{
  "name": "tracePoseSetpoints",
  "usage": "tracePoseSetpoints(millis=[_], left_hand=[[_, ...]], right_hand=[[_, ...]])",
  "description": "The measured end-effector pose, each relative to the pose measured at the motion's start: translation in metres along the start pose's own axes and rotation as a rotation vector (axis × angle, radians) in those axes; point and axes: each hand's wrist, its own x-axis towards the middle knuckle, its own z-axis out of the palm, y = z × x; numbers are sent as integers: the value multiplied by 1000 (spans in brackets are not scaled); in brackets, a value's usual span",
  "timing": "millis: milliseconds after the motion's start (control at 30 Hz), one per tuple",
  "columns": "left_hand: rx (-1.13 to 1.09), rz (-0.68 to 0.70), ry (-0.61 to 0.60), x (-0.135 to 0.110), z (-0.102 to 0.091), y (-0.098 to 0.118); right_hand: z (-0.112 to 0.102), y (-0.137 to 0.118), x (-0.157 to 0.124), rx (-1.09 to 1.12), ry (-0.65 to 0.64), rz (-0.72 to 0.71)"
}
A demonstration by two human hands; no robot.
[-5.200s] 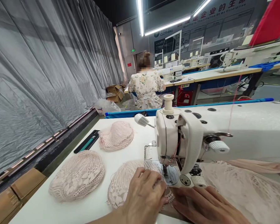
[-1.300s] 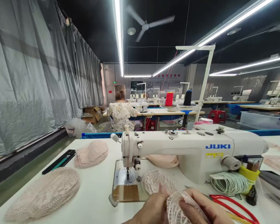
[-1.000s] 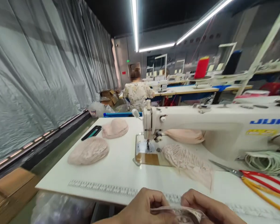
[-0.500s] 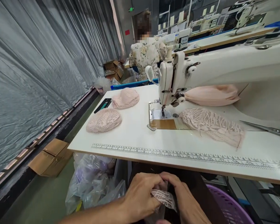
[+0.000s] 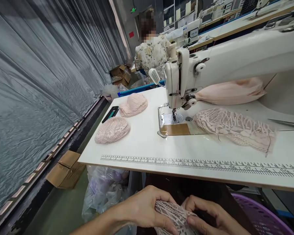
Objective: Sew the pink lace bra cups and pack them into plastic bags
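Observation:
Below the table's front edge, my left hand (image 5: pixel 147 209) and my right hand (image 5: pixel 210 217) both grip a small pale pink lace piece (image 5: pixel 172 215), thumbs on top, fingers curled under. On the white table (image 5: pixel 142 147) above stands a white sewing machine (image 5: pixel 210 65), and a larger pink lace piece (image 5: pixel 235 127) lies beside its needle plate (image 5: pixel 172 125). Two stacks of pink lace cups (image 5: pixel 112 130) (image 5: pixel 134 103) rest at the table's left.
A printed ruler (image 5: pixel 198 161) runs along the table's front edge. Scissors (image 5: pixel 286 123) lie at the right. A purple basket (image 5: pixel 259 212) and plastic bags (image 5: pixel 105 189) sit under the table. Cardboard (image 5: pixel 65 164) lies on the floor. A person (image 5: pixel 152 49) works at another table behind.
My hands left the sewing machine with a small lace piece and dropped below the table's front edge. The view tilted down and left. The larger lace piece stays on the table.

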Motion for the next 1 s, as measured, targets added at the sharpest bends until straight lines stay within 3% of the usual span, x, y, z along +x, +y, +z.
tracePoseSetpoints(millis=[233,433,633,800,1000], left_hand=[[114,20,-24,4,4,4],[120,60,87,14,16,4],[108,102,85,14,17,1],[60,141,93,14,14,-3],[120,104,144,13,14,0]], right_hand=[[-5,0,-2,-83,53,-10],[-8,4,-5,-275,119,-96],[-7,6,-7,-284,164,18],[-7,-1,1,-246,56,-21],[-9,-11,5,-321,55,29]])
